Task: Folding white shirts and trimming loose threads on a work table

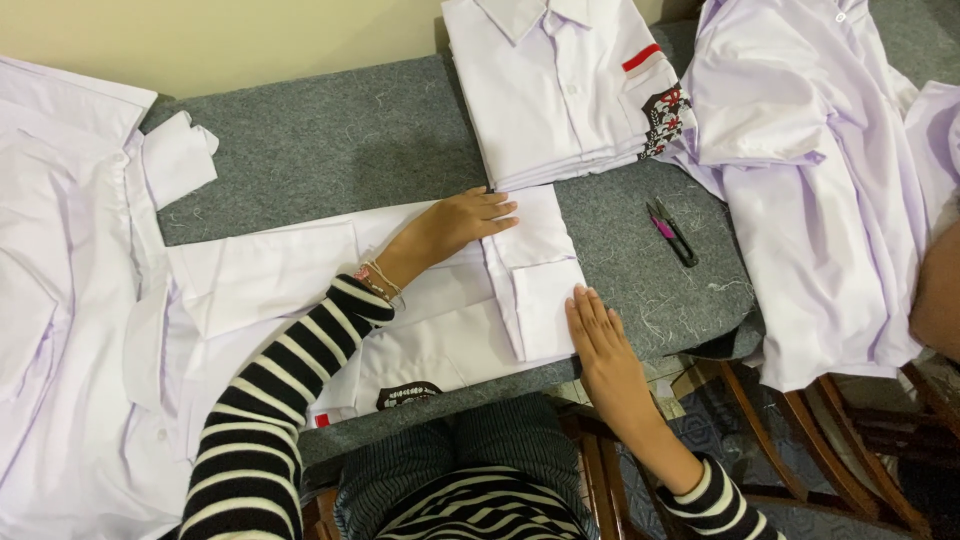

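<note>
A white shirt (450,300) lies flat on the grey felt table (330,150) in front of me, its sleeve and side folded in. My left hand (460,222) presses flat on the upper part of the folded section, fingers together. At the shirt's right edge near the table's front, my right hand (600,345) lies flat, palm down. Neither hand grips anything. A dark badge (408,393) shows on the shirt near the front edge.
A stack of folded white shirts (560,90) sits at the back. Small pink-and-black thread snips (672,232) lie right of the shirt. Loose white shirts are heaped at the left (60,300) and right (820,180). Wooden chair frames (800,440) stand below right.
</note>
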